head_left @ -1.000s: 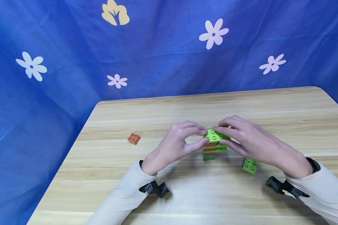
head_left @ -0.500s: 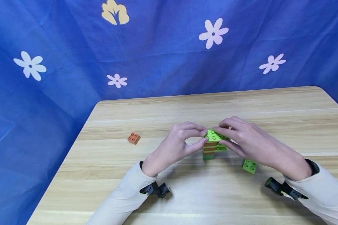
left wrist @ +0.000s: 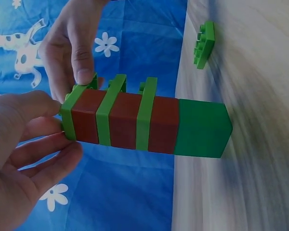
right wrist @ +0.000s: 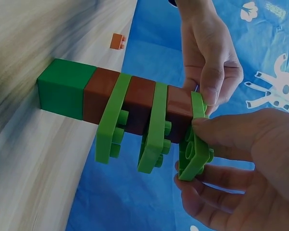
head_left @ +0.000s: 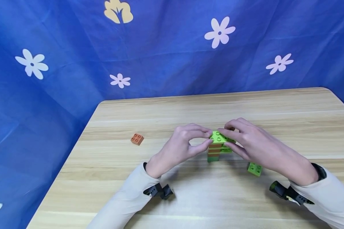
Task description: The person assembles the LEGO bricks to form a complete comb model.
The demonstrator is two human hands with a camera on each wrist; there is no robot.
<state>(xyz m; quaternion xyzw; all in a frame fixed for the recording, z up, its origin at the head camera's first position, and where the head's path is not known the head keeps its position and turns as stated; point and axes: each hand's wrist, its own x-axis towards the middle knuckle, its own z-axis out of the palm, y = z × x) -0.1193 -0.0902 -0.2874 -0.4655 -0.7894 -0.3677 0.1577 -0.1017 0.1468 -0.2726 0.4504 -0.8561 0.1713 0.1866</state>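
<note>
A toy-brick tower [head_left: 213,150] stands upright on the table. In the left wrist view its dark green base brick [left wrist: 202,127] carries brown bricks [left wrist: 129,120] alternating with light green plates that jut out to the right. My left hand [head_left: 182,143] pinches the left end of the top light green plate [head_left: 218,137] between thumb and fingers. On the plate's overhanging right end my right hand [head_left: 255,143] holds with thumb and fingertips, seen clearly in the right wrist view [right wrist: 197,156]. That plate lies against the topmost brown brick [right wrist: 179,108].
A loose light green plate [head_left: 254,169] lies on the table below my right hand. Farther left sits an orange-brown brick [head_left: 137,139]. A blue flowered curtain [head_left: 172,47] hangs behind the table's far edge.
Both hands keep their hold on the top plate with hardly any movement. The head view has shifted very slightly.
</note>
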